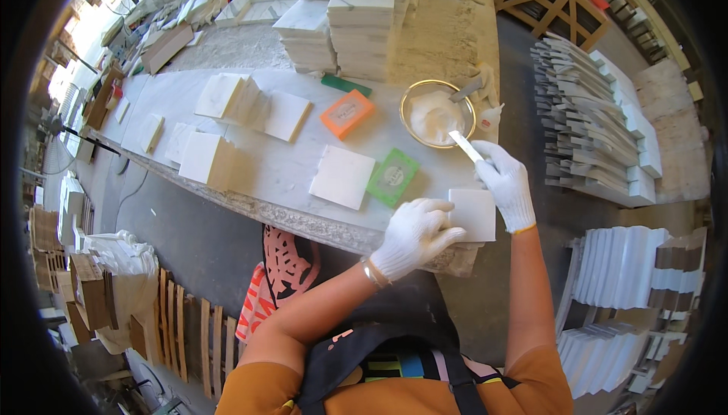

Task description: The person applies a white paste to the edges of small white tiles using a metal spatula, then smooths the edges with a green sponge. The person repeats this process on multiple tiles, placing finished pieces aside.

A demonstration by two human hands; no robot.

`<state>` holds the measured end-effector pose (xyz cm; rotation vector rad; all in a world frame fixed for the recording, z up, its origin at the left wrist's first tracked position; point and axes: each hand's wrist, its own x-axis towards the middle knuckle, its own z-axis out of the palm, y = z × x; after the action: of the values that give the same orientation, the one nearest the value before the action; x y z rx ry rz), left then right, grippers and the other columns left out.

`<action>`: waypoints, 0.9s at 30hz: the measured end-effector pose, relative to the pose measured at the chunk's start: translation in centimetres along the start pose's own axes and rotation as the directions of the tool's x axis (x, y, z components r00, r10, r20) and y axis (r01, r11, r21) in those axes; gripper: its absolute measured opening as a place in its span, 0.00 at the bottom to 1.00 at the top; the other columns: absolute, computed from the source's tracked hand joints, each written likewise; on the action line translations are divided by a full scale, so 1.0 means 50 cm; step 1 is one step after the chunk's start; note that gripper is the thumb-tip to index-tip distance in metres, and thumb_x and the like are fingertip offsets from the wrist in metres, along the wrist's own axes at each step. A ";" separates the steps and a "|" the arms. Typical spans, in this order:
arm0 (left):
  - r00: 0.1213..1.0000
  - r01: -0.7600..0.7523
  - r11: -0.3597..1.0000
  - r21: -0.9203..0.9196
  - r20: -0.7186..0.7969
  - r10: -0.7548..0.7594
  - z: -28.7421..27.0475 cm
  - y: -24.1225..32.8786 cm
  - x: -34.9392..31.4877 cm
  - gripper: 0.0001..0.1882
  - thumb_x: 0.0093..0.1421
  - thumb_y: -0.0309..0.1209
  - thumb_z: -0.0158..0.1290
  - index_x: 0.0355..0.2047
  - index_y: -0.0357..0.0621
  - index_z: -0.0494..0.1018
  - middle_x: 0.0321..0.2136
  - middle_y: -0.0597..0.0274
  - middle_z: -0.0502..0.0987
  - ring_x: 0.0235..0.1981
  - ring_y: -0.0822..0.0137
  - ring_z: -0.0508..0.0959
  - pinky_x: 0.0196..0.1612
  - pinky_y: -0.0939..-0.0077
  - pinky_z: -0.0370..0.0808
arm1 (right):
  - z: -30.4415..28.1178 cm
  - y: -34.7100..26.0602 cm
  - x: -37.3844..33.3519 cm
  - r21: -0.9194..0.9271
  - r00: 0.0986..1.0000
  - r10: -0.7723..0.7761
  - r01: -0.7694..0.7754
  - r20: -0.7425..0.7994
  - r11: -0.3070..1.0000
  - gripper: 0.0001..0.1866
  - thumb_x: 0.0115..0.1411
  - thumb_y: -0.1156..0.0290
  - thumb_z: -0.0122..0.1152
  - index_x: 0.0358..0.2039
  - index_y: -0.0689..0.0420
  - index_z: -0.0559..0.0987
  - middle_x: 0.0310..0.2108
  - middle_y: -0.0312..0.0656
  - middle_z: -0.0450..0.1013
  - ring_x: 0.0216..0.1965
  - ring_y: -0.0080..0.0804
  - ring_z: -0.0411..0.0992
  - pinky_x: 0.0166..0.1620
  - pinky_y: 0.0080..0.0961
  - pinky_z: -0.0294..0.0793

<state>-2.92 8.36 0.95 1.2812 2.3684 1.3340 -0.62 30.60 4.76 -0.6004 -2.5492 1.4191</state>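
Observation:
My left hand, in a white knit glove, has its fingers curled at the left edge of a square white tile at the table's near right corner; the thumb overlaps the tile. My right hand, also gloved, grips a narrow flat white spatula, its tip by the rim of a gold-rimmed bowl. White paste or powder lies in the bowl, and a grey scraper leans inside. Left of the tile lie a green rectangular pad, another white tile and an orange pad.
Several marble blocks and tiles stand on the left of the white table. Tall tile stacks rise at the back. A dark green block lies before them. Slabs in racks stand right of the table.

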 end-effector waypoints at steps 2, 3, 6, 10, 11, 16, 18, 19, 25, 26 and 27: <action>0.957 -0.107 0.984 0.143 -0.254 0.141 -0.016 -0.012 0.001 0.18 0.52 0.40 0.68 0.41 0.46 0.81 0.53 0.53 0.78 0.54 0.48 0.76 0.55 0.56 0.72 | 0.019 0.008 0.054 -0.200 0.999 -0.036 0.043 0.039 0.979 0.19 0.66 0.64 0.61 0.56 0.55 0.81 0.28 0.41 0.80 0.27 0.25 0.77 0.35 0.27 0.77; 0.950 -0.072 0.965 0.252 -0.276 0.143 -0.039 -0.012 0.010 0.20 0.51 0.39 0.69 0.43 0.47 0.80 0.55 0.52 0.76 0.55 0.47 0.75 0.55 0.55 0.71 | 0.026 0.006 0.065 -0.148 0.998 -0.031 0.039 0.058 0.988 0.20 0.66 0.61 0.61 0.56 0.55 0.81 0.28 0.42 0.80 0.27 0.27 0.77 0.36 0.28 0.77; 0.963 0.108 0.892 0.439 -0.268 0.015 -0.067 -0.043 0.019 0.27 0.50 0.36 0.69 0.51 0.48 0.77 0.61 0.48 0.71 0.58 0.44 0.73 0.57 0.53 0.70 | 0.043 -0.009 0.071 -0.060 0.996 -0.023 0.028 0.088 0.998 0.22 0.66 0.55 0.63 0.55 0.54 0.81 0.30 0.44 0.81 0.28 0.32 0.78 0.38 0.30 0.77; 0.975 0.204 0.908 0.365 -0.160 -0.155 -0.076 -0.093 0.007 0.29 0.50 0.33 0.68 0.54 0.47 0.75 0.63 0.45 0.69 0.59 0.43 0.73 0.59 0.52 0.70 | 0.000 -0.008 0.010 -0.093 0.998 0.013 -0.019 -0.067 0.995 0.23 0.67 0.54 0.64 0.56 0.55 0.81 0.33 0.45 0.82 0.32 0.31 0.79 0.40 0.28 0.77; 0.981 0.162 0.927 0.339 -0.157 -0.114 -0.081 -0.088 0.006 0.29 0.51 0.32 0.67 0.54 0.47 0.76 0.63 0.43 0.69 0.57 0.41 0.73 0.59 0.52 0.70 | -0.015 0.002 -0.012 -0.098 0.991 0.024 -0.037 -0.130 0.994 0.23 0.67 0.55 0.64 0.56 0.55 0.80 0.34 0.45 0.82 0.33 0.30 0.79 0.41 0.27 0.77; 0.910 0.395 0.674 -0.624 0.167 -0.378 -0.086 -0.021 0.003 0.25 0.61 0.38 0.62 0.56 0.41 0.74 0.60 0.49 0.74 0.55 0.54 0.76 0.57 0.63 0.73 | -0.055 0.011 -0.191 0.291 0.964 0.252 -0.216 -0.089 0.932 0.23 0.68 0.66 0.63 0.60 0.65 0.76 0.45 0.41 0.81 0.45 0.26 0.77 0.51 0.25 0.76; 0.805 0.560 0.231 -0.796 0.457 -0.379 -0.062 -0.003 -0.002 0.25 0.65 0.40 0.59 0.56 0.38 0.74 0.58 0.53 0.75 0.54 0.59 0.76 0.57 0.64 0.73 | -0.037 0.030 -0.252 0.474 0.965 0.257 -0.246 0.043 0.845 0.32 0.65 0.64 0.66 0.66 0.64 0.70 0.55 0.43 0.77 0.56 0.31 0.74 0.59 0.29 0.72; 0.763 0.601 0.067 -0.797 0.547 -0.344 -0.038 0.012 -0.012 0.24 0.66 0.41 0.58 0.56 0.36 0.74 0.56 0.55 0.75 0.53 0.62 0.76 0.58 0.65 0.72 | -0.022 0.037 -0.276 0.585 0.982 0.170 -0.183 0.078 0.790 0.40 0.61 0.57 0.70 0.69 0.61 0.67 0.59 0.45 0.73 0.61 0.34 0.70 0.64 0.32 0.67; 0.664 0.699 -0.335 -0.632 0.748 -0.024 0.079 0.080 -0.045 0.28 0.67 0.46 0.57 0.61 0.41 0.70 0.55 0.58 0.76 0.56 0.62 0.74 0.61 0.62 0.71 | 0.041 0.086 -0.355 0.991 0.999 0.034 -0.013 0.008 0.131 0.54 0.44 0.56 0.79 0.70 0.50 0.61 0.66 0.40 0.64 0.70 0.37 0.59 0.71 0.38 0.59; 0.643 0.727 -0.314 -0.610 0.766 0.002 0.091 0.092 -0.048 0.29 0.67 0.46 0.58 0.62 0.43 0.70 0.56 0.59 0.76 0.58 0.61 0.74 0.61 0.60 0.71 | 0.049 0.122 -0.343 0.999 0.993 -0.121 0.003 0.003 0.046 0.51 0.44 0.56 0.79 0.68 0.49 0.63 0.65 0.39 0.66 0.69 0.37 0.60 0.70 0.38 0.61; 0.636 0.719 -0.361 -0.594 0.772 -0.004 0.095 0.111 -0.056 0.27 0.69 0.46 0.55 0.60 0.41 0.71 0.54 0.60 0.77 0.56 0.62 0.76 0.58 0.63 0.73 | 0.044 0.145 -0.355 1.000 0.990 -0.140 0.001 0.003 0.027 0.49 0.44 0.57 0.79 0.66 0.48 0.65 0.63 0.39 0.68 0.68 0.37 0.61 0.69 0.38 0.62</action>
<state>4.52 10.74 1.53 -0.0103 0.4602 1.5322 16.65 24.85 -1.61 -0.0602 -0.8295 2.6548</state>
